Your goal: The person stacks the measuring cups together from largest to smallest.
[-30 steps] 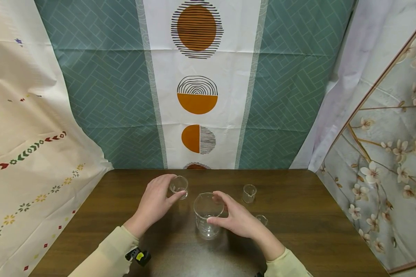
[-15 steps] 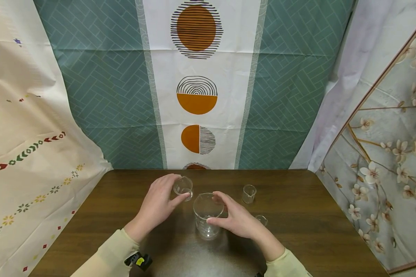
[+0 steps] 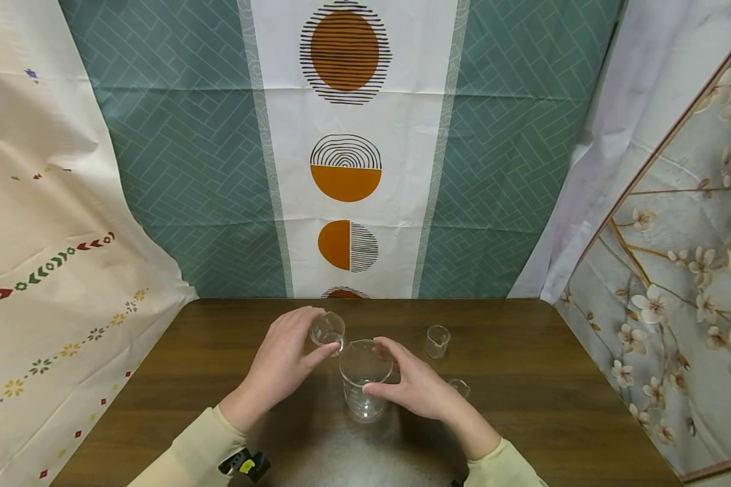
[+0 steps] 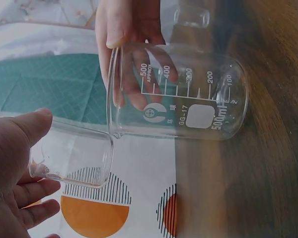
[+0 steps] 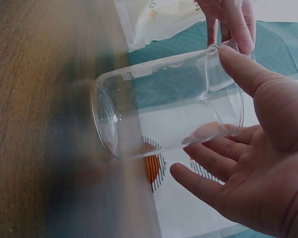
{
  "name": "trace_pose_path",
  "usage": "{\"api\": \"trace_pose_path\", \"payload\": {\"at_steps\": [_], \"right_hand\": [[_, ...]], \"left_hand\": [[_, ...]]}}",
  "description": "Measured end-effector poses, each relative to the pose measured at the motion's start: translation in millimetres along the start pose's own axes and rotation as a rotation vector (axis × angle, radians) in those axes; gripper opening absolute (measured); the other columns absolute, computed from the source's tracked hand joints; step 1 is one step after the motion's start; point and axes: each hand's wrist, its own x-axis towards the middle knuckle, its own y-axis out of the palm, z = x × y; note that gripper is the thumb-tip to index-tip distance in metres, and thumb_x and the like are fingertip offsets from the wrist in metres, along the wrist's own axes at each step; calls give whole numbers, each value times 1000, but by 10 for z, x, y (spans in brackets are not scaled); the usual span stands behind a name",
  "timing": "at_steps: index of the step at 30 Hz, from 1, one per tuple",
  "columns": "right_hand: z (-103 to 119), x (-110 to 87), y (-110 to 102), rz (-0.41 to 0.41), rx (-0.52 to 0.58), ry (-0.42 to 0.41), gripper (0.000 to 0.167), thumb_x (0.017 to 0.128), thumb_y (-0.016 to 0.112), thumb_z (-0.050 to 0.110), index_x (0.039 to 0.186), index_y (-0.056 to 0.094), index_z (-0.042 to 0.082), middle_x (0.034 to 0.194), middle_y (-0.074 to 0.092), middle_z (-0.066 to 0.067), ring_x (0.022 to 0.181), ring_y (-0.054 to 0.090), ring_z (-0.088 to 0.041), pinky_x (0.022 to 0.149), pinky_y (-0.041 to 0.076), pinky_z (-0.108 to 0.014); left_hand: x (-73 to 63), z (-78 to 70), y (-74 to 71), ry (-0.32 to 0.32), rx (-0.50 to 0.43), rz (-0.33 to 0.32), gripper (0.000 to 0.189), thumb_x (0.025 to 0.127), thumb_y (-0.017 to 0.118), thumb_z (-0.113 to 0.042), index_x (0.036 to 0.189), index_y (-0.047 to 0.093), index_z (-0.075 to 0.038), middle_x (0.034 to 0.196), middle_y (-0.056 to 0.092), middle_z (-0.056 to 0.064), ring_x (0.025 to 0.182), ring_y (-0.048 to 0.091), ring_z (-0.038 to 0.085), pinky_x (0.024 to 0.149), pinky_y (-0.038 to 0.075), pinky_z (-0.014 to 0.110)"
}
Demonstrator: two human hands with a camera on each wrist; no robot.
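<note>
My left hand (image 3: 283, 352) grips a small glass beaker (image 3: 327, 330) between thumb and fingers, raised beside the large beaker's upper left rim. The large glass beaker (image 3: 363, 399) stands upright on the table, and its white scale with a 500 ml mark (image 4: 181, 96) shows in the left wrist view. My right hand (image 3: 417, 382) holds this large beaker near its rim, thumb on the near side and fingers on the far side. In the left wrist view the small beaker's lower end comes right up to the large rim. Both vessels look clear inside.
Two more small glass beakers stand to the right: one (image 3: 438, 341) behind my right hand, another (image 3: 459, 387) partly hidden by my right wrist. The brown wooden table (image 3: 219, 365) ends at a patterned cloth backdrop (image 3: 493, 169). Cloths also hang at left and right.
My left hand has carried the small beaker to the right, up to the large beaker's rim. My right hand and the large beaker stay in place.
</note>
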Motion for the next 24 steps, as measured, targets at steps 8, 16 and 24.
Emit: {"api": "trace_pose_path", "payload": {"at_steps": [8,16,24], "right_hand": [[-5,9,4,-4,-1,3,87,97,85,51,163,46,9,155,61,-11,142,60,-34,115,49,-56],[-13,14,5,0,7,1,87,97,85,49,163,45,9,156,60,-13,142,59,-35,115,48,-57],[-8,9,1,0,2,-3,88,98,85,49,164,44,9,156,60,-12,142,59,-35,115,49,-57]], "left_hand": [[3,-27,-21,24,-4,-23,62,90,95,-31,137,67,-2,139,70,15,134,62,39,119,41,62],[7,-91,-51,38,-23,-23,62,90,95,-33,138,66,-5,141,69,13,135,61,36,120,40,59],[7,-186,-87,62,-37,-19,63,90,95,-31,140,65,-7,142,69,12,136,61,35,121,39,59]]}}
